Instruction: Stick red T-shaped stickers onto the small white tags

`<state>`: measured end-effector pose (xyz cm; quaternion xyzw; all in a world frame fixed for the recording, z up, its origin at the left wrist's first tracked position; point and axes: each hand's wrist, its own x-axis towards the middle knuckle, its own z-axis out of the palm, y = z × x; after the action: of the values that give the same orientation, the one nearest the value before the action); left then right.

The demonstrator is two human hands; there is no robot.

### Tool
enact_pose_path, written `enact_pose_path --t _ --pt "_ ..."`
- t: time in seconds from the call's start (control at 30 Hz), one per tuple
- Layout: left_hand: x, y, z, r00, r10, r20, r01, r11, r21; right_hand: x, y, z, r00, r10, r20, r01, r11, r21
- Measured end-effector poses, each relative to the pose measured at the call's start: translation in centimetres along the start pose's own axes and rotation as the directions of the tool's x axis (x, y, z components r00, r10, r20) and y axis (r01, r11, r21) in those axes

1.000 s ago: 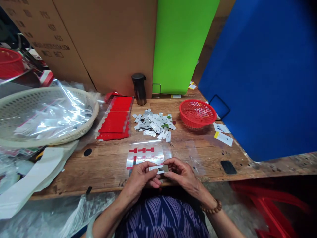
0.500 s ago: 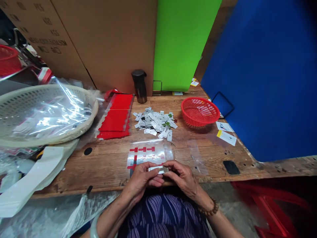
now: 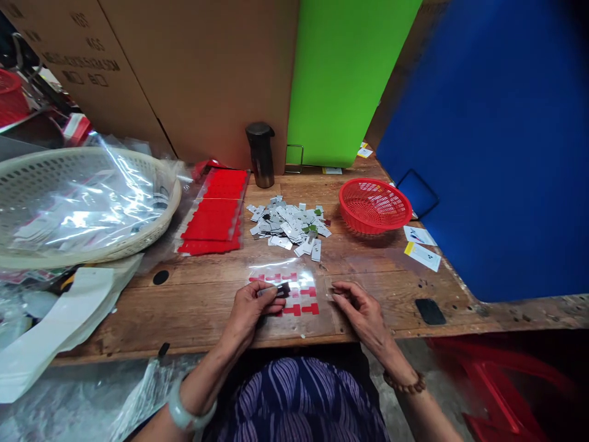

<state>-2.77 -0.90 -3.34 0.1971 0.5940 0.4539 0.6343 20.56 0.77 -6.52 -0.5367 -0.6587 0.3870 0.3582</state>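
My left hand (image 3: 252,304) pinches a small grey-and-dark strip (image 3: 276,290) over a clear plastic sheet (image 3: 294,294) that carries red T-shaped stickers (image 3: 301,309). My right hand (image 3: 356,310) rests on the right edge of that sheet, its fingers curled against the plastic; I see nothing held in them. The sheet lies flat on the wooden table (image 3: 202,307) just in front of me. Beyond it sits a heap of several small silver tags (image 3: 288,227).
A red mesh basket (image 3: 375,205) stands to the right of the heap. Red sticker sheets in plastic (image 3: 214,215) lie to the left, a dark cylinder (image 3: 260,153) behind. A large cream basket with clear bags (image 3: 83,202) fills the far left. Blue (image 3: 497,147) and green (image 3: 340,80) boards and cardboard (image 3: 202,73) wall the back.
My hands have parted: both held the strip together near the table's edge; now the left alone holds it over the sheet, and the right has moved to the sheet's right edge.
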Motion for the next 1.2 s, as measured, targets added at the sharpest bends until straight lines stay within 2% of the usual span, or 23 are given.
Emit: enact_pose_path --t 0.1,0.27,0.4,0.53,0.73,0.83,1.03,1.2 --pt "0.3 -0.9 1.2 1.000 0.003 0.005 -0.003 1.000 -0.004 -0.3 0.0 -0.9 1.000 0.004 -0.011 -0.005 0.999 -0.049" --pt "0.1 -1.7 2.8 0.999 0.042 0.013 -0.042 0.999 -0.018 -1.0 -2.4 -0.5 0.992 -0.122 0.037 0.126 0.980 -0.152" --pt "-0.1 -1.9 3.1 0.998 0.063 0.007 -0.063 0.998 -0.020 -1.6 -3.7 1.0 0.986 -0.109 0.122 0.132 0.970 -0.202" --pt "-0.2 -2.3 3.2 0.998 0.058 -0.003 -0.058 0.998 0.000 -1.8 -3.5 2.0 0.988 -0.099 0.119 0.125 0.962 -0.241" --pt "0.1 -2.7 3.1 0.997 0.076 0.017 -0.076 0.997 0.016 -1.6 -3.3 2.3 0.989 -0.078 0.124 0.112 0.949 -0.296" --pt "0.2 -2.7 3.1 0.998 0.068 0.016 -0.069 0.997 0.027 -2.0 -3.0 2.6 0.990 -0.106 0.092 0.129 0.947 -0.294" --pt "0.1 -2.6 3.3 0.998 0.063 0.002 -0.063 0.998 0.029 -3.1 -1.9 3.8 0.985 -0.165 -0.045 0.149 0.957 -0.250" --pt "0.0 -2.6 3.4 0.997 0.072 -0.013 -0.071 0.997 0.033 -2.7 -2.6 4.0 0.994 -0.098 -0.041 0.083 0.959 -0.271"
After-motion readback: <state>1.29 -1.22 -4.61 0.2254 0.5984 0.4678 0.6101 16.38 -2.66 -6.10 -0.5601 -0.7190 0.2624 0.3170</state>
